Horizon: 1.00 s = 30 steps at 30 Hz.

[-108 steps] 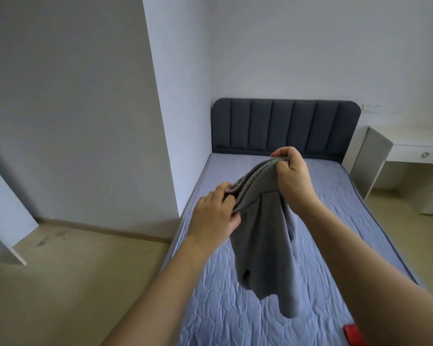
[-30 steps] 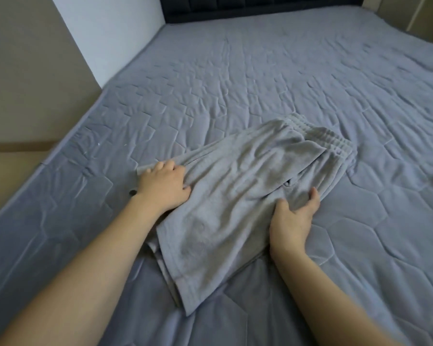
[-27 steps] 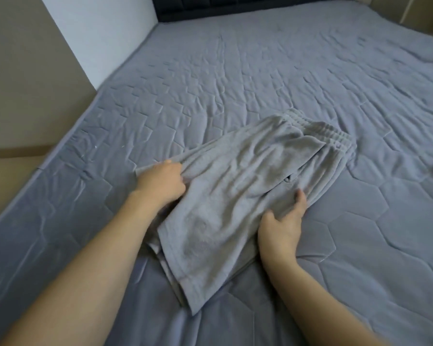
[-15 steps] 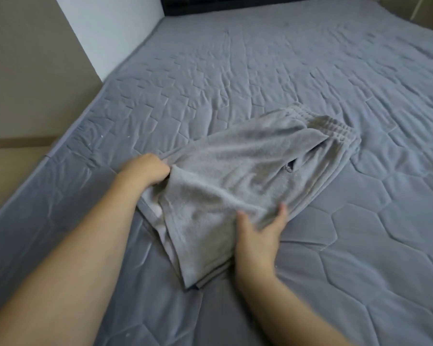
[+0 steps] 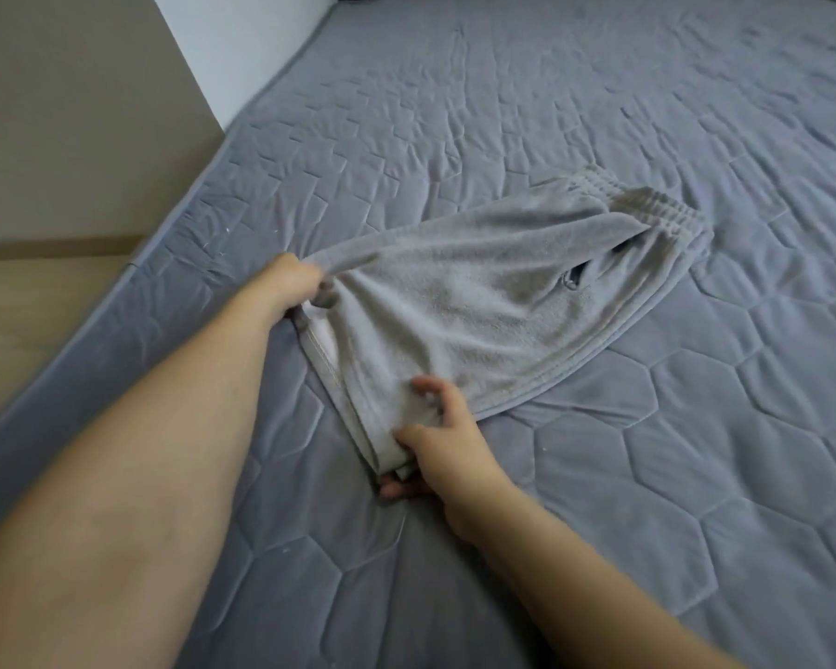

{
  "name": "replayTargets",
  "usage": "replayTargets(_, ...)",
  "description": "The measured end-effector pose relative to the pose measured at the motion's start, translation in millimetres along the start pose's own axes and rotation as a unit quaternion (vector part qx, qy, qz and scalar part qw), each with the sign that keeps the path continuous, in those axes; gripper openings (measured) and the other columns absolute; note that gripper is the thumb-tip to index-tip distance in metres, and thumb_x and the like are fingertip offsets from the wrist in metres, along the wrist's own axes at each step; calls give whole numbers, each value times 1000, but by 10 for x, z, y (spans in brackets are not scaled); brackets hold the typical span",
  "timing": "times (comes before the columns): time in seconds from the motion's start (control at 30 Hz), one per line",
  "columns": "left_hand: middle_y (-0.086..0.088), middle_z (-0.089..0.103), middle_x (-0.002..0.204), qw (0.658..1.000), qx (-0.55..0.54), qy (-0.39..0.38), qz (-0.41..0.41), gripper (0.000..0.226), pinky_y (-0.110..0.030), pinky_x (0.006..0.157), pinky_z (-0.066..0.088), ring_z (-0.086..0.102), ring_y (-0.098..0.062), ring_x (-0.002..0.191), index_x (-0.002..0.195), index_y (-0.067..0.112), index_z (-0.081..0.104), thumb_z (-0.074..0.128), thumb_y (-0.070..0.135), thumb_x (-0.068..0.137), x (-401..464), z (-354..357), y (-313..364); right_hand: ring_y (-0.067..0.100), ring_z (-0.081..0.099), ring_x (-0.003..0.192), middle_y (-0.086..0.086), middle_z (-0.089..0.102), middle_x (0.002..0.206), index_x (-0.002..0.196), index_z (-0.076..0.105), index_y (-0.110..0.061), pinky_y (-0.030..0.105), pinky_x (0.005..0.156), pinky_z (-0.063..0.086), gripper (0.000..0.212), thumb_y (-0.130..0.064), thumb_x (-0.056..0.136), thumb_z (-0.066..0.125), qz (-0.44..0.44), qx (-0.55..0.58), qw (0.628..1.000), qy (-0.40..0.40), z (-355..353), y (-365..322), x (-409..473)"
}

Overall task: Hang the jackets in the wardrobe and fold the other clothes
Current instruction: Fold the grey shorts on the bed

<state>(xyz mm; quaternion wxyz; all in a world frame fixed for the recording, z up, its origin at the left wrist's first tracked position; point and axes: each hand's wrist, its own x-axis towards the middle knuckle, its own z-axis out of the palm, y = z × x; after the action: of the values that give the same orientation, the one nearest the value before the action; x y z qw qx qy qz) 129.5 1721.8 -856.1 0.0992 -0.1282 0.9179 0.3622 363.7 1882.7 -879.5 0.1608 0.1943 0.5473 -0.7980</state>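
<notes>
Grey shorts (image 5: 493, 301) lie folded in half lengthwise on the quilted blue-grey mattress (image 5: 647, 475), elastic waistband at the far right. My left hand (image 5: 295, 287) grips the far corner of the leg hem and lifts it a little off the bed. My right hand (image 5: 435, 441) pinches the near corner of the same hem, thumb on top and fingers tucked under the layers. The hem edge runs taut between both hands.
The mattress's left edge (image 5: 117, 301) drops to a beige floor (image 5: 15, 306). A white wall corner (image 5: 242, 45) stands at the upper left beside the bed. Bare quilted mattress spreads to the right and beyond the shorts.
The shorts went from hanging in the air to lying on the mattress. Both hands slid from pressing on the cloth down to the hem corners and now grip them, lifting the leg end.
</notes>
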Motion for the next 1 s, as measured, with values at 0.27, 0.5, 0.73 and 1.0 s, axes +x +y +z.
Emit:
replayTargets(0.27, 0, 57, 79, 954, -288, -77, 20, 24, -21, 51, 51, 55, -12, 65, 92, 22, 56, 40, 5, 95, -260, -160, 962, 25, 70, 71, 11, 70, 84, 106, 58, -4, 26, 57, 55, 42, 16, 79, 33, -87, 266, 957, -72, -711, -737, -68)
replayTargets(0.5, -8, 64, 70, 955, -179, -142, 189, 35, -25, 61, 49, 59, -22, 68, 82, 11, 64, 40, -7, 65, -219, 462, 2167, 13, 45, 32, 10, 62, 54, 78, 55, -7, 19, 32, 33, 18, -8, 95, 50, -190, -48, 960, 198, -1831, -1448, 101)
replayTargets(0.73, -19, 55, 127, 965, 126, 47, 227, 43, -42, 100, 45, 51, -39, 116, 104, 15, 69, 51, 47, 82, 317, 1486, 2750, 26, 53, 59, 13, 56, 64, 86, 59, -2, 34, 58, 44, 20, -22, 87, 55, -73, 21, 922, 378, -2702, -1703, 610)
replayTargets(1.0, -22, 47, 143, 988, 48, 0, 149, 56, -37, 107, 36, 46, -35, 130, 136, 1, 49, 34, 43, 103, 874, 2203, 2477, 26, 62, 99, 8, 62, 112, 121, 47, -12, 46, 87, 54, 54, -21, 77, 78, -86, 81, 955, 271, -2473, -1697, 1194)
